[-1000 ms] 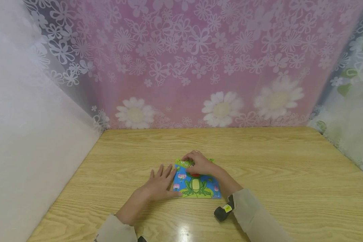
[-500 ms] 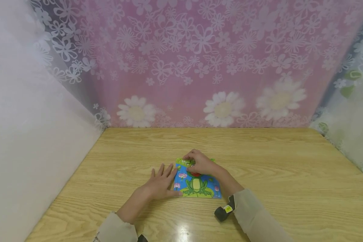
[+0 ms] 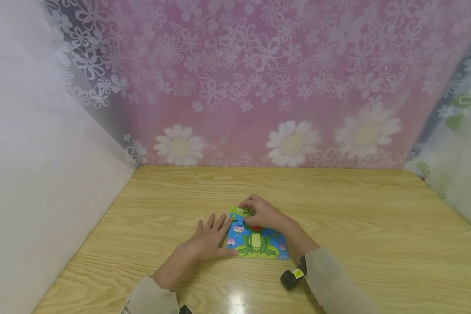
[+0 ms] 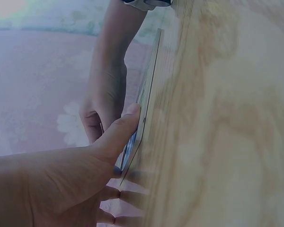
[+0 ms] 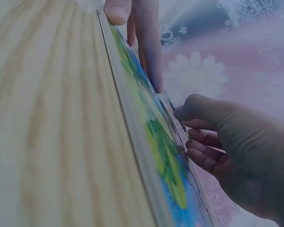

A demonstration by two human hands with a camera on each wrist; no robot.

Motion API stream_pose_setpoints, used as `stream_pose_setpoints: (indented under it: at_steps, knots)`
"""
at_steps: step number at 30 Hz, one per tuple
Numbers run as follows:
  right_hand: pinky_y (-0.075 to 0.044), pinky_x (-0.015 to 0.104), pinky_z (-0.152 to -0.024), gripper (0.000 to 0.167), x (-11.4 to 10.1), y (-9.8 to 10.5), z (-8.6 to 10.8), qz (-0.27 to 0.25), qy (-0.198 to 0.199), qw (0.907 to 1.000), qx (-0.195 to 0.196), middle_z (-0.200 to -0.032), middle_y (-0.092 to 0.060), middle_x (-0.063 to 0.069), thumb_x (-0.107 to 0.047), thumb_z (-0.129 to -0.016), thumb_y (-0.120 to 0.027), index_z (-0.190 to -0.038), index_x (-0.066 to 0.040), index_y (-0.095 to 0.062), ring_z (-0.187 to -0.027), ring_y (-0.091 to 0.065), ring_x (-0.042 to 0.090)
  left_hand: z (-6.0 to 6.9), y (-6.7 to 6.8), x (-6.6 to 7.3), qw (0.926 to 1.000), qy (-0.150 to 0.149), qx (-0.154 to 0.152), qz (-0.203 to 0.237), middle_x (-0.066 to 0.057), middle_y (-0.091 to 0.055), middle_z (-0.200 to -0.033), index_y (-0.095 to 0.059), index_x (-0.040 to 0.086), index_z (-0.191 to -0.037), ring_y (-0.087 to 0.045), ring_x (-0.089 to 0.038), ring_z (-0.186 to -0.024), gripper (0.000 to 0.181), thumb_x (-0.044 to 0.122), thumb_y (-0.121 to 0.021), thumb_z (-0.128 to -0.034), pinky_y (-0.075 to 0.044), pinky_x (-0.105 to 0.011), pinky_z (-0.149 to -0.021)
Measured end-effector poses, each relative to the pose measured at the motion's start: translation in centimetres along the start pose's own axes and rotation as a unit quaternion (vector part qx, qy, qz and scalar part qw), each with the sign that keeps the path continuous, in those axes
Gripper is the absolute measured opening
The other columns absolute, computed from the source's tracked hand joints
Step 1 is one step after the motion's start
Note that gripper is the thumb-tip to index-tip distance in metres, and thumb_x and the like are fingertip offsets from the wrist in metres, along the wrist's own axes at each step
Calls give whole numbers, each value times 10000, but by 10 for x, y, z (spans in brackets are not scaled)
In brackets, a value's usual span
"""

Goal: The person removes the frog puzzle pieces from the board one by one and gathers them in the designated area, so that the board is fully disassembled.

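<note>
Frog puzzle (image 3: 256, 240): pc (image 3: 240, 221) now partly lifted, R hand (image 3: 262, 214) pinching.

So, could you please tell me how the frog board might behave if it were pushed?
The frog board would probably stay stiff, as its edge runs straight in the right wrist view. It would likely slide rather than roll or tip, since it lies flat on the table.

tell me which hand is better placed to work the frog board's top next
Probably the right hand: it curls over the upper part of the frog board, apparently pinching a puzzle piece, while the left hand lies spread at the left edge.
</note>
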State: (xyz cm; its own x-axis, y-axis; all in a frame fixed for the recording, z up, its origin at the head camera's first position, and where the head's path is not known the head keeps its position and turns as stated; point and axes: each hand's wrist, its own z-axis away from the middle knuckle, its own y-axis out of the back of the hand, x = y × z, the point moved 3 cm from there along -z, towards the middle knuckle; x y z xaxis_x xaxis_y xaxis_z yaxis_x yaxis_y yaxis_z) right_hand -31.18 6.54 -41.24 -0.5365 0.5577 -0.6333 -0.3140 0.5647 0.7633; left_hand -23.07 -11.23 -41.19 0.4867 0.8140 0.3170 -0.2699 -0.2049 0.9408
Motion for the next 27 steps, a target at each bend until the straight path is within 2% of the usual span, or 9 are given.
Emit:
stream_pose_setpoints:
  at_steps: [7,18,27]
  knots:
    - [-486,359,-794,366,1,12,8,-150,-87,9998,-128,-1127,-473,65,-117,-832,-664,-1184,-54,-586,-1016,-521,267,-1,0,-1,10000,18,-39,-31,-193,-94,-1498,-174,29,-1464,-24,-467,-1319,926,609,-519,-830,-61,-662,-979]
    - [-495,322,-745,353,17,42,37,134,299,9995,12,-1057,-498,76,-95,-834,-664,-1173,-21,-597,-904,-566,238,-2,0,-2,10000,54,41,-8,-185,-104,-1499,-185,80,-1474,-28,-453,-1326,895,617,-505,-833,-53,-648,-990]
    - [-465,380,-793,364,39,66,62,337,-39,9990,298,-1095,-504,62,-106,-817,-669,-1174,-60,-615,-951,-532,239,0,1,-2,9999,-98,97,99,-200,-88,-1497,-204,108,-1475,-23,-446,-1329,852,581,-524,-842,-50,-625,-1006]
